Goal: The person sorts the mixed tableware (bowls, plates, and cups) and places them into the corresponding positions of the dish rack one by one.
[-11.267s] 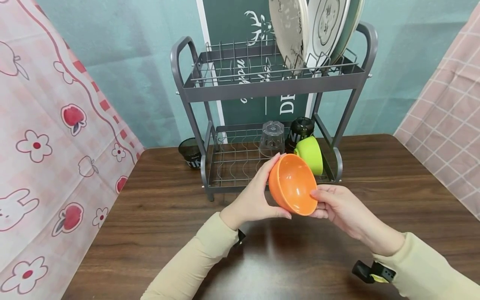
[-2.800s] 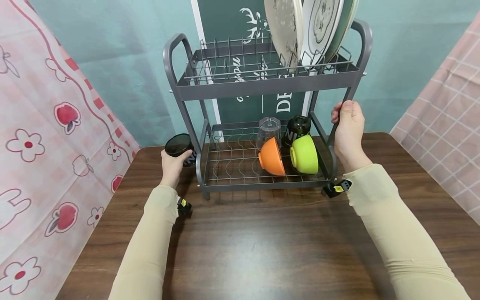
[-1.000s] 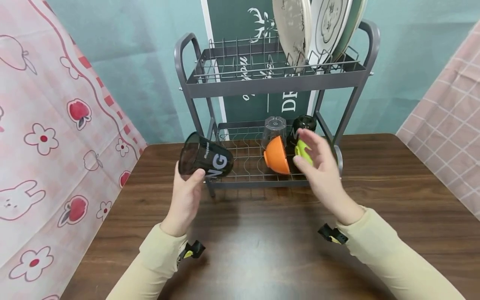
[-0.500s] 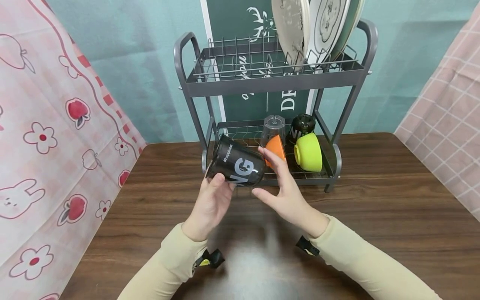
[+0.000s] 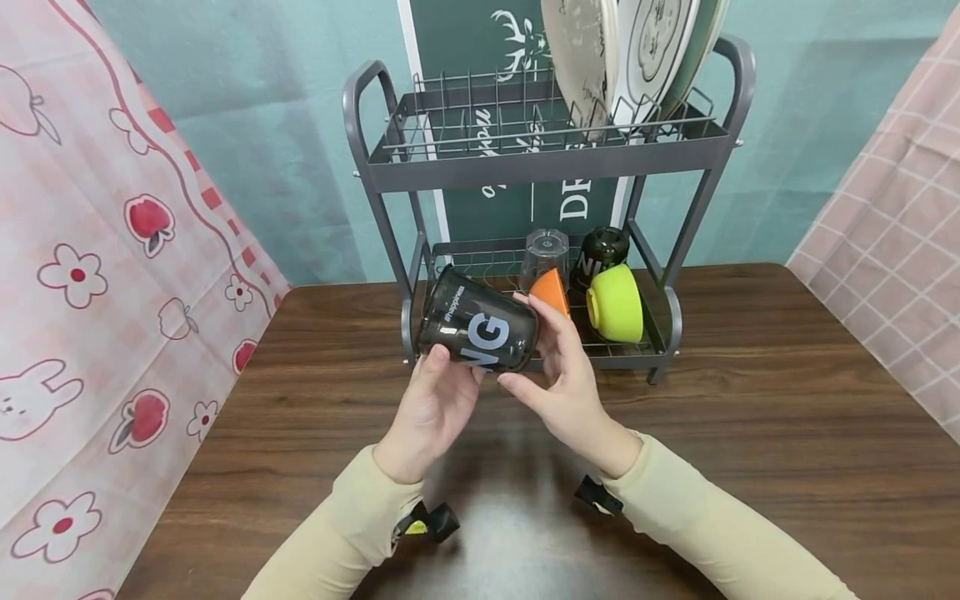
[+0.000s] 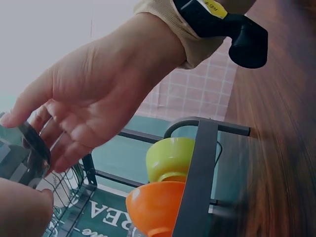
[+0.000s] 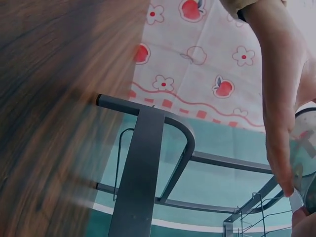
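A dark see-through tumbler [image 5: 480, 327] with pale lettering lies tilted in front of the rack in the head view, its base end toward the right. My left hand [image 5: 435, 408] grips it near the rim, thumb on the near side. Around the base end my right hand [image 5: 566, 387] holds it, with the thumb below and the fingers behind. In the left wrist view the right hand [image 6: 98, 79] pinches the tumbler's end [image 6: 22, 153]. The left hand [image 7: 284, 94] shows at the right of the right wrist view, where the tumbler is partly cut off.
A grey two-tier dish rack [image 5: 543, 167] stands behind the hands. Its lower tier bears an orange bowl [image 5: 551, 292], a green bowl [image 5: 617, 304], a clear glass [image 5: 545, 257] and another dark tumbler [image 5: 602, 254]. Several plates [image 5: 645, 58] stand upright on top. The table [image 5: 787, 400] is wooden.
The orange bowl went from both hands onto the rack. My left hand picked up the tumbler left of the rack and brought it rightward; my right hand left the rack post and took its base end.
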`<state>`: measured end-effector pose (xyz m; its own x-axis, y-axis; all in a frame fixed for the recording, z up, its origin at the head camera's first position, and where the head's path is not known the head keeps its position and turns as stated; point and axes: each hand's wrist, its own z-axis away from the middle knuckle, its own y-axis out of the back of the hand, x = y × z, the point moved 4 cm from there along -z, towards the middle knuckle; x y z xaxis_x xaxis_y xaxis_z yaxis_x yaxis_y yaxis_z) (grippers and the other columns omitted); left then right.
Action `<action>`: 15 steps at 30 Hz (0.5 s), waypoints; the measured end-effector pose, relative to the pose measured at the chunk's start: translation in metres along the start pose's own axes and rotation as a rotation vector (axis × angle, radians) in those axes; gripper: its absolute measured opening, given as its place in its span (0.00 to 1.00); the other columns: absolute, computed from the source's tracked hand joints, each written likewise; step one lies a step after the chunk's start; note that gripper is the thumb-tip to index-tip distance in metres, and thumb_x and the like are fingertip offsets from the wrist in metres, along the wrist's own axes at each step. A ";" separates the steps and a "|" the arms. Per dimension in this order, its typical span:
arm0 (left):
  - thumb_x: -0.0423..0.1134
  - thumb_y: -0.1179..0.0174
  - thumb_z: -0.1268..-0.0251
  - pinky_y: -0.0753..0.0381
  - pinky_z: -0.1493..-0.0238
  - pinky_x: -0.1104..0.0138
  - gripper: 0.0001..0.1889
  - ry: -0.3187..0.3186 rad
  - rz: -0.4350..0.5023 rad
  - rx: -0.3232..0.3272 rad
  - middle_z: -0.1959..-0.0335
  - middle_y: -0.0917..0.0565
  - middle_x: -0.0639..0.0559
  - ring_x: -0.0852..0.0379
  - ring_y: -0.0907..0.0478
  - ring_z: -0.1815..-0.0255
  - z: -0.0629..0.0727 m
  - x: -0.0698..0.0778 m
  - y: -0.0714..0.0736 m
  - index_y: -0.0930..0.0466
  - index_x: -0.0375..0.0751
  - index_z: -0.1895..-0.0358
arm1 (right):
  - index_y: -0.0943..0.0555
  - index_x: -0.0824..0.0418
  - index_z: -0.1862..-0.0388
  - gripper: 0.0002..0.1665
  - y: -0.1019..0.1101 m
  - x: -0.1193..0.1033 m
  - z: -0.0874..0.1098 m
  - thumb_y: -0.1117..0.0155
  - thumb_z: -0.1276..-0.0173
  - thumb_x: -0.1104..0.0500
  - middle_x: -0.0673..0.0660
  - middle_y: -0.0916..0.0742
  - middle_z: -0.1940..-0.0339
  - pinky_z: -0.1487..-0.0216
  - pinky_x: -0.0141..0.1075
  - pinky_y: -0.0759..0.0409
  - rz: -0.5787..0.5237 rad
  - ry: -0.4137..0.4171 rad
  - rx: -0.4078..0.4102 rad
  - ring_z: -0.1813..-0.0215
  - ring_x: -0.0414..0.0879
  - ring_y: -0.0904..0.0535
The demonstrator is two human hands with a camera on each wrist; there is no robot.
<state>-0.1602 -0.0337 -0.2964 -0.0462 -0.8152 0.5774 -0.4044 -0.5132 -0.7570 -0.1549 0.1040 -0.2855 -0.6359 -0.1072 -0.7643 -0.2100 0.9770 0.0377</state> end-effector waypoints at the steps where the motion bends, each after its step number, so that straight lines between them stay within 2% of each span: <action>1: 0.47 0.30 0.53 0.31 0.45 0.73 0.28 0.011 0.000 -0.008 0.53 0.19 0.59 0.65 0.25 0.53 0.000 -0.001 0.001 0.28 0.49 0.46 | 0.46 0.68 0.31 0.47 0.000 0.000 0.000 0.31 0.44 0.64 0.60 0.32 0.33 0.36 0.30 0.33 -0.003 0.010 0.011 0.35 0.44 0.33; 2: 0.46 0.30 0.53 0.32 0.44 0.73 0.28 0.023 -0.005 -0.010 0.53 0.19 0.59 0.65 0.25 0.52 -0.001 -0.002 0.001 0.28 0.49 0.46 | 0.46 0.69 0.32 0.46 0.001 0.000 0.000 0.31 0.44 0.63 0.59 0.32 0.33 0.36 0.30 0.32 -0.007 0.021 0.026 0.36 0.43 0.32; 4: 0.39 0.34 0.48 0.34 0.42 0.72 0.25 0.052 -0.046 0.001 0.52 0.20 0.60 0.64 0.26 0.50 -0.001 -0.003 0.004 0.30 0.49 0.45 | 0.45 0.70 0.32 0.46 0.002 -0.001 -0.002 0.31 0.45 0.65 0.56 0.31 0.34 0.37 0.30 0.31 -0.013 0.049 0.057 0.36 0.44 0.32; 6: 0.31 0.43 0.42 0.35 0.40 0.71 0.22 0.068 -0.106 0.036 0.51 0.22 0.58 0.63 0.27 0.50 -0.003 -0.005 0.010 0.33 0.49 0.44 | 0.45 0.71 0.32 0.46 0.006 -0.001 -0.004 0.31 0.45 0.66 0.54 0.30 0.34 0.37 0.30 0.31 -0.009 0.069 0.088 0.36 0.44 0.32; 8: 0.26 0.56 0.40 0.35 0.41 0.69 0.20 0.060 -0.167 0.109 0.51 0.25 0.55 0.60 0.29 0.49 -0.005 -0.003 0.019 0.36 0.46 0.44 | 0.44 0.70 0.32 0.45 0.011 -0.002 -0.006 0.32 0.46 0.69 0.53 0.31 0.35 0.37 0.30 0.32 -0.001 0.072 0.122 0.37 0.44 0.32; 10: 0.24 0.64 0.41 0.31 0.48 0.71 0.20 0.019 -0.210 0.212 0.54 0.27 0.53 0.60 0.29 0.53 -0.007 0.001 0.029 0.35 0.44 0.47 | 0.44 0.68 0.32 0.44 0.016 -0.002 -0.010 0.33 0.46 0.72 0.53 0.31 0.35 0.37 0.30 0.32 0.005 0.063 0.152 0.37 0.44 0.32; 13: 0.24 0.64 0.39 0.29 0.61 0.74 0.15 -0.098 -0.235 0.364 0.60 0.28 0.51 0.60 0.29 0.60 -0.010 0.013 0.045 0.34 0.41 0.54 | 0.43 0.65 0.32 0.43 0.025 -0.002 -0.013 0.34 0.45 0.72 0.53 0.31 0.37 0.38 0.29 0.31 -0.003 0.041 0.194 0.38 0.45 0.32; 15: 0.23 0.62 0.39 0.30 0.66 0.75 0.14 -0.196 -0.265 0.439 0.63 0.29 0.51 0.60 0.30 0.64 -0.013 0.022 0.055 0.32 0.40 0.56 | 0.43 0.64 0.32 0.43 0.029 -0.001 -0.014 0.35 0.44 0.71 0.53 0.31 0.38 0.39 0.29 0.31 -0.017 0.027 0.219 0.39 0.45 0.32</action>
<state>-0.1952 -0.0768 -0.3215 0.1929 -0.6562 0.7296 0.0423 -0.7373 -0.6743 -0.1708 0.1303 -0.2742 -0.6538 -0.1262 -0.7461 -0.0566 0.9914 -0.1180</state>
